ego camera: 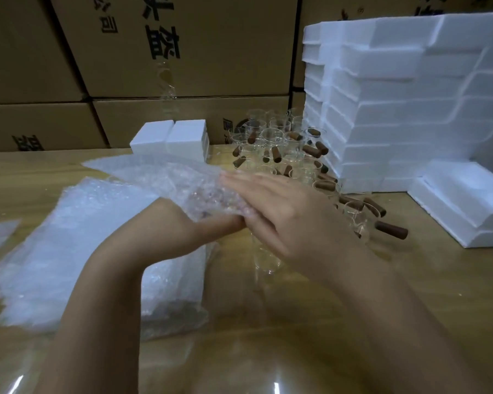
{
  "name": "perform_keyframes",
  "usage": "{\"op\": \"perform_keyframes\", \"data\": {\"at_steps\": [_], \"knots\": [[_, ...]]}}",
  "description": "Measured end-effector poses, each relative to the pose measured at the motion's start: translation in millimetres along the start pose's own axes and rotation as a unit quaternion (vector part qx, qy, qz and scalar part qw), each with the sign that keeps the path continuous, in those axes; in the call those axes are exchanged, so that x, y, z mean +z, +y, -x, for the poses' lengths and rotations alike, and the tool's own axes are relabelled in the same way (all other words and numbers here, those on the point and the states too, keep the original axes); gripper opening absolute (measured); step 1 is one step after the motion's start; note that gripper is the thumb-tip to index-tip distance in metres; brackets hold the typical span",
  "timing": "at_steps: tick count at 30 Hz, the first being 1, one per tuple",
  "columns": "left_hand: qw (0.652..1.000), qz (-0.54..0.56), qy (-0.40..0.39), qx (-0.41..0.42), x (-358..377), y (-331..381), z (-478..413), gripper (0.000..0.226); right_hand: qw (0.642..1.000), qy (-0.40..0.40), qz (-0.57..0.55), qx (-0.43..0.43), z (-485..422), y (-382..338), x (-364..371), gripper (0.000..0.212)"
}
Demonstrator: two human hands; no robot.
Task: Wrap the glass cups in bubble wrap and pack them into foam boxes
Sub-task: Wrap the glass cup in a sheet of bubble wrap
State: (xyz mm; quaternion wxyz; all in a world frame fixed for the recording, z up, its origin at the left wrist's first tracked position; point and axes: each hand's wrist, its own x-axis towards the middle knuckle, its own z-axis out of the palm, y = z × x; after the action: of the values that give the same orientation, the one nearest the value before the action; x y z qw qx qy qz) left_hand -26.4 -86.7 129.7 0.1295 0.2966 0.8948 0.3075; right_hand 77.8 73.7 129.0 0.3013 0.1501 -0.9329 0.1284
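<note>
Step in hand looks like the roll-up. R hand (276,206) is flat, fingers straight and together, palm down on the lifted sheet of clear bubble wrap (165,177). L hand (199,223) sits below-left w/ one finger straight, its tip against the heel of the R palm. Its other fingers are behind the wrap, so can't tell their grip.

One clear glass cup (265,257) shows just under the R palm at the wrap's near-right edge, long axis roughly toward/away from the person. It's blurred, so can't tell if any of it is inside the wrap.

Key relation: cup lies right of the sheet, directly below the R hand, so R is the nearer hand. Roll prob goes leftward over the sheet, across the cup's axis.

The unwrapped cluster of glass cups w/ brown wooden handles (282,149) is behind the R hand. An open white foam box half (467,200) is far right on the wooden table (296,308), also R side.
</note>
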Motion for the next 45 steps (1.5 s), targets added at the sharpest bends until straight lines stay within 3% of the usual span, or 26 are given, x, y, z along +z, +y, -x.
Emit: {"op": "perform_keyframes", "data": {"at_steps": [2,4,8,11,13,16,18,22,24,27,30,35,40,43,45], "knots": [[0.991,0.058,0.009,0.118,-3,9,5,0.046,0.993,-0.054,-0.074,0.076,-1,-5,-5,0.048],[0.984,0.068,-0.005,0.162,-3,23,11,0.045,0.977,-0.08,-0.148,0.132,0,-8,-4,0.047],[0.987,-0.056,0.063,0.137,3,27,8,0.066,0.967,-0.036,-0.181,0.175,0,-4,-3,0.021],[0.962,-0.163,0.163,0.147,11,35,11,0.064,0.95,0.017,-0.218,0.224,0,-3,-3,0.028],[0.956,-0.162,0.189,0.152,14,42,15,0.055,0.929,0.059,-0.247,0.27,-1,-1,-2,0.036],[0.957,-0.166,0.169,0.168,19,47,20,0.048,0.917,0.057,-0.25,0.304,-2,1,2,0.012],[0.956,-0.17,0.162,0.177,17,47,21,0.04,0.921,0.038,-0.235,0.309,-2,1,2,0.024],[0.96,-0.137,0.179,0.168,6,39,20,0.061,0.905,0.004,-0.288,0.314,0,4,-9,0.032],[0.952,-0.157,0.223,0.135,3,33,16,0.06,0.914,0.017,-0.25,0.319,2,11,-13,0.04],[0.941,-0.143,0.3,0.07,5,29,9,0.033,0.926,0.036,-0.184,0.326,2,14,-14,0.047],[0.945,-0.099,0.306,0.051,14,36,7,0.013,0.934,0.033,-0.154,0.321,2,10,-10,0.044],[0.92,-0.114,0.368,0.073,24,49,8,0.018,0.938,0.034,-0.107,0.327,1,10,-4,0.043],[0.895,-0.194,0.402,0.001,14,38,6,0.014,0.928,0.078,0.06,0.36,7,26,-15,0.038],[0.907,-0.157,0.391,-0.01,9,33,8,0.016,0.912,0.044,0.099,0.395,9,34,-24,0.016],[0.918,-0.12,0.379,-0.002,10,36,8,0.016,0.923,0.025,0.074,0.376,9,29,-24,0.015]]}}
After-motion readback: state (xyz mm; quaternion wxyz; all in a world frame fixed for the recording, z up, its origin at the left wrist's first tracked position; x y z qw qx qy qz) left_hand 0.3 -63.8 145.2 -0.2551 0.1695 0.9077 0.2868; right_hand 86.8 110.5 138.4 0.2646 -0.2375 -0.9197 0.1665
